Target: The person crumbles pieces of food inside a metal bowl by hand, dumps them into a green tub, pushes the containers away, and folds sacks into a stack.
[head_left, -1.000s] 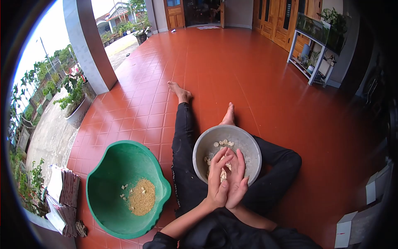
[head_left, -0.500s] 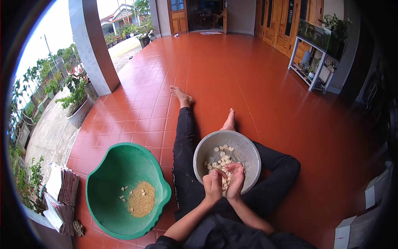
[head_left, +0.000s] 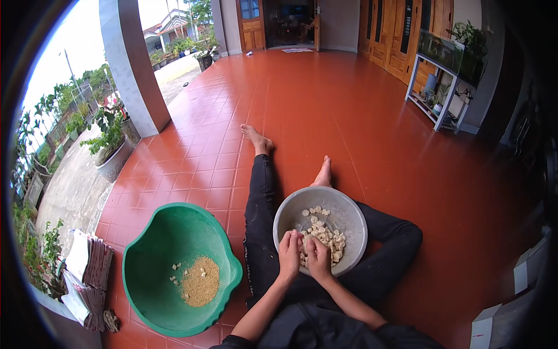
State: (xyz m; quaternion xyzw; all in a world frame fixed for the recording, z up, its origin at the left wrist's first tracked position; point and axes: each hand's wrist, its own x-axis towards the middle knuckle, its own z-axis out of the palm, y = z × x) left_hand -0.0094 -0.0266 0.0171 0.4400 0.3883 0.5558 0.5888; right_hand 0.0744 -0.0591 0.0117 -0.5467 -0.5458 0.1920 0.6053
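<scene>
Grey-walled, the basin point(head_left: 352, 218) sits between the person's legs point(head_left: 263, 216) with the pale, roundish pieces point(head_left: 332, 239) heaped on its floor, just under and beyond the fingertips and spreading to the right, so the right hand point(head_left: 319, 261) is nearer the bulk of them than the left hand point(head_left: 288, 252). Both hands hang over the near rim, fingers curled inward and thumbs up, almost meeting; whether either pinches a piece I cannot tell, and the pieces show no clear long axis.
</scene>
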